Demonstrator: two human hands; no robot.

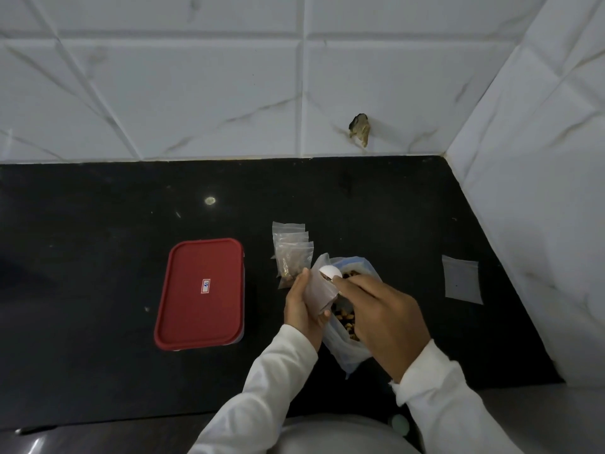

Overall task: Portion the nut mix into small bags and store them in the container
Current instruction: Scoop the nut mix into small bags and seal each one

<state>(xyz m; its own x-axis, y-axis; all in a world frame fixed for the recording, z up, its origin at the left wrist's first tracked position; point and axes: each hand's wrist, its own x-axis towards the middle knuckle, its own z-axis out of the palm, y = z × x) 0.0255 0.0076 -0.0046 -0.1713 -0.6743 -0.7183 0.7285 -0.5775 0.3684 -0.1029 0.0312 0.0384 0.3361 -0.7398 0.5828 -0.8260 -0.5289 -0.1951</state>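
Observation:
My left hand holds a small clear bag upright, its mouth facing right. My right hand grips a white scoop whose bowl is tipped into that bag's mouth. Beneath both hands lies the large clear bag of nut mix, open, with brown nuts showing. Three filled small bags lie overlapped just beyond my left hand. One flat small bag with nothing in it lies to the right. The container with a red lid on it sits to the left.
The black countertop meets white tiled walls at the back and on the right, forming a corner. A small brownish hook or mark sticks out of the back wall. The counter's front edge runs near the bottom of the view.

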